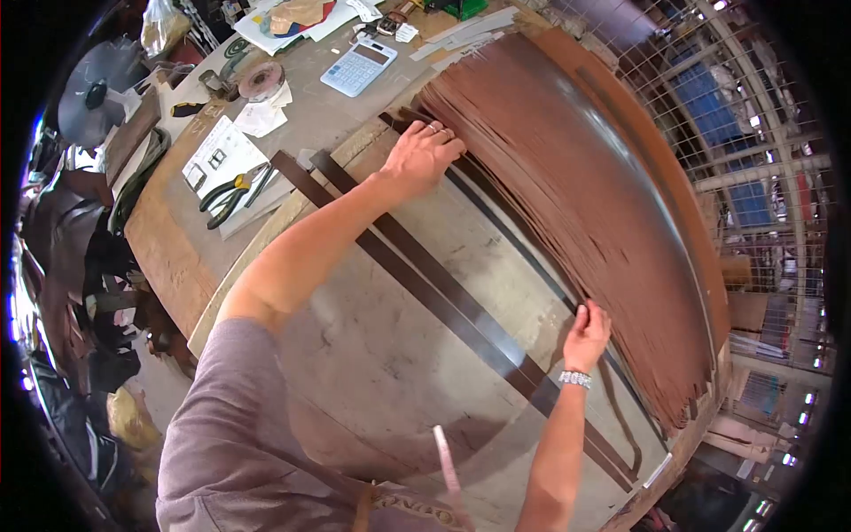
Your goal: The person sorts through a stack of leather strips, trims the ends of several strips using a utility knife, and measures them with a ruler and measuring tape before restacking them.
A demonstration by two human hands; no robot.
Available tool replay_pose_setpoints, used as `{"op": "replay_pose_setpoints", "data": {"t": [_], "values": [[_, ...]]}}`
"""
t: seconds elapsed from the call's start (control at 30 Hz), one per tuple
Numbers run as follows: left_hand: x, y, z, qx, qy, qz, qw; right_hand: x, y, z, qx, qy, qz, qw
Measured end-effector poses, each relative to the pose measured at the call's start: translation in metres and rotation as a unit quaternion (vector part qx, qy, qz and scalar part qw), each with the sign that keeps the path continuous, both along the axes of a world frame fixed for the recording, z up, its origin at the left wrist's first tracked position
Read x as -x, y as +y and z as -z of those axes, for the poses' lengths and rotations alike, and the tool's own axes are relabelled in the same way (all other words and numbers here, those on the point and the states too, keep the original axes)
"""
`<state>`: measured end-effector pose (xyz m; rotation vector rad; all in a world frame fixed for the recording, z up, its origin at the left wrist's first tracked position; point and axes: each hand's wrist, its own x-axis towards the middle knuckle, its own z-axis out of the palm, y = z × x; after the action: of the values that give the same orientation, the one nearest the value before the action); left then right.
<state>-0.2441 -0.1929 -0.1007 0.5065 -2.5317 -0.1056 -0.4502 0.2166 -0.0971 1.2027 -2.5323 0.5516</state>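
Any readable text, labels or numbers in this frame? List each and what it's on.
Nothing here can be read outright.
Calculator: key and display marks too small.
Printed sheet beside the pliers: print too small.
Belt at the bottom edge: embossed letters, blurred.
Strips touched by the left hand and right hand: no text.

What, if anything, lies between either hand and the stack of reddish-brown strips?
Nothing visible. The left hand rests on the stack of reddish-brown strips at its near edge, and the right hand touches that edge further along. The two dark strips lie on the person's side of both hands.
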Motion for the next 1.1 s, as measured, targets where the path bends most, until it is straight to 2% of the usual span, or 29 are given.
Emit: {"op": "replay_pose_setpoints", "data": {"t": [0.03, 0.17, 0.27, 0.37, 0.6, 0.7, 0.8, 0.9, 0.97, 1.0, 1.1], "values": [[-0.005, -0.003, -0.011, -0.050, -0.008, 0.022, 0.998, 0.000, -0.001, 0.002, 0.023, -0.010, 0.017, 1.000], [-0.012, -0.024, -0.001, -0.030, 0.046, 0.021, 0.998, -0.008, -0.020, 0.000, 0.023, 0.003, 0.025, 0.999], [-0.020, -0.031, -0.003, -0.036, 0.085, -0.046, 0.995, -0.012, -0.035, 0.000, 0.037, 0.002, 0.016, 0.999], [-0.026, -0.049, -0.003, -0.064, 0.120, -0.156, 0.978, -0.011, -0.042, 0.002, 0.043, 0.004, 0.018, 0.999], [-0.028, -0.059, -0.001, -0.326, 0.178, -0.175, 0.912, -0.015, -0.037, 0.002, 0.041, -0.014, 0.022, 0.999], [-0.026, -0.058, 0.012, -0.273, 0.164, -0.161, 0.934, -0.016, -0.032, -0.001, 0.038, -0.009, 0.032, 0.999], [-0.024, -0.053, 0.008, -0.150, 0.140, -0.178, 0.962, -0.011, -0.022, 0.001, 0.054, -0.003, 0.035, 0.998], [-0.027, -0.055, 0.010, -0.128, 0.105, -0.158, 0.974, -0.007, -0.014, 0.003, 0.038, 0.017, 0.072, 0.997], [-0.029, -0.063, 0.021, -0.073, 0.029, -0.183, 0.980, 0.000, -0.009, 0.007, 0.040, 0.006, 0.093, 0.995], [-0.029, -0.061, 0.016, -0.082, -0.033, -0.224, 0.971, 0.003, -0.006, 0.008, 0.047, 0.033, 0.103, 0.993], [-0.024, -0.064, 0.022, -0.080, -0.015, -0.213, 0.974, 0.018, 0.019, 0.011, 0.052, 0.033, 0.139, 0.988]]}}
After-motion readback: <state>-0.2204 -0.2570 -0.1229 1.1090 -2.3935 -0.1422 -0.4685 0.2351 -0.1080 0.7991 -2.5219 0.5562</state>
